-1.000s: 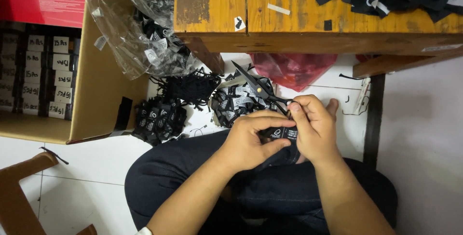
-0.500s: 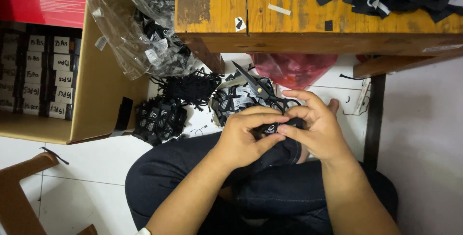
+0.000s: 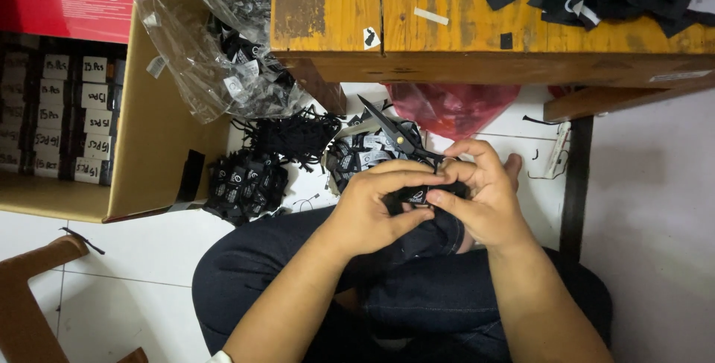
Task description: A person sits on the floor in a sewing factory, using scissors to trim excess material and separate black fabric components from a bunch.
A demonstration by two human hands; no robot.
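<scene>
White floor tiles below wooden counter (image 3: pixel 477 35). Left hand (image 3: pixel 372 210) and right hand (image 3: pixel 484 199), fingers closed, pinch one black label (image 3: pixel 414 195); scissors (image 3: pixel 398 134) hang from right hand. Step: handling label; trimming needs scissors repositioned.

black tag (image 3: pixel 414 196): mostly hidden under my left hand (image 3: pixel 370 210) and right hand (image 3: pixel 480 203).
scissors (image 3: pixel 398 136): handles were covered by my fingers.
cardboard box (image 3: pixel 153 121): cut off at left edge.

Both hands (image 3: pixel 432 207) meet above the lap, fingers pinched.
</scene>
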